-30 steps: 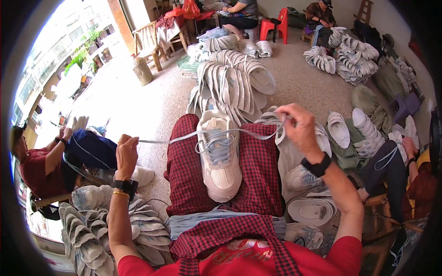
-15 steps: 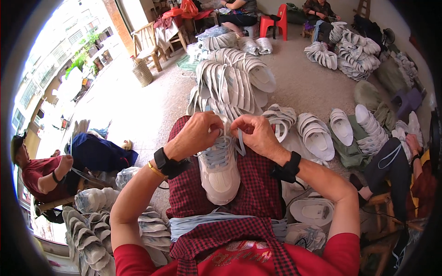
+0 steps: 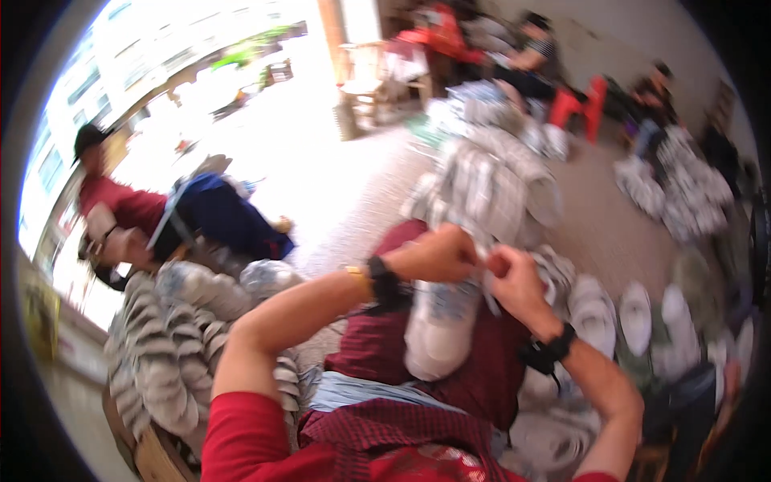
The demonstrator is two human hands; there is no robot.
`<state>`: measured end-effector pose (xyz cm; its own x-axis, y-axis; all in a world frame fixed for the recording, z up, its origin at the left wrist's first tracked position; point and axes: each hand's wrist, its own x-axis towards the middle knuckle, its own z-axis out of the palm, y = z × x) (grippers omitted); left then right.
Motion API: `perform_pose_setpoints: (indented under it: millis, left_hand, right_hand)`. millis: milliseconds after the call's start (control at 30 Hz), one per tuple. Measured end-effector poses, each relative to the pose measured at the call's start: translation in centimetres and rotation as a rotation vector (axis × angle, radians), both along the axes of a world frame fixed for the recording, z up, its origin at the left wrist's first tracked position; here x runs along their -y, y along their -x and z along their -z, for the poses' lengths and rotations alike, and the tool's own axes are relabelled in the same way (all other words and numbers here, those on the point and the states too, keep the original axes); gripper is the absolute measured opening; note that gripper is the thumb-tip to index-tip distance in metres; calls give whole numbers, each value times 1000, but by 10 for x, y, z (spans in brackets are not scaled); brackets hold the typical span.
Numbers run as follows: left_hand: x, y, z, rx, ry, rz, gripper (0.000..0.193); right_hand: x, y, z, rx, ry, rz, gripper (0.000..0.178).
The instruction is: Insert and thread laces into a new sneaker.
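A white sneaker (image 3: 438,341) with pale blue laces lies on my lap, toe toward me. At its collar end my left hand (image 3: 442,255) is closed, its fingertips pinching the shoelace. Close beside it, my right hand (image 3: 520,283) is also closed, with pale shoelace (image 3: 490,299) hanging from its fingers. The picture is smeared by motion, so the exact run of the lace between the fingertips is hard to make out. A bundle of light blue laces (image 3: 377,394) lies across my waist over the dark red apron (image 3: 353,353).
Ahead of my knees stands a heap of stacked white sneakers (image 3: 482,177). More shoe stacks (image 3: 165,353) fill the left, and single shoes (image 3: 593,313) line the right. A person in red (image 3: 128,201) sits at left; others sit farther back near a red chair (image 3: 580,108).
The view has swung left, so the scene sits farther right and is blurred. My hands remain together at the sneaker's collar end, with the shoelace in them.
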<state>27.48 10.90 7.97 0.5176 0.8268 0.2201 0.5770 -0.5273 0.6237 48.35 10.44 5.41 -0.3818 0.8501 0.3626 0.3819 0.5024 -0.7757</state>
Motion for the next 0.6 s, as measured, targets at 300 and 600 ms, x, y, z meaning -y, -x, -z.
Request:
perform_pose_setpoints:
  millis: [300, 600]
  left_hand:
    - [-3, -13, 5, -135, -165, -20, 9]
    - [-21, 72, -21, -426, -342, -437, 20]
  right_hand:
    - [-8, -13, -2, 50, 258, -204, 42]
    - [16, -4, -11, 58, 137, -106, 25]
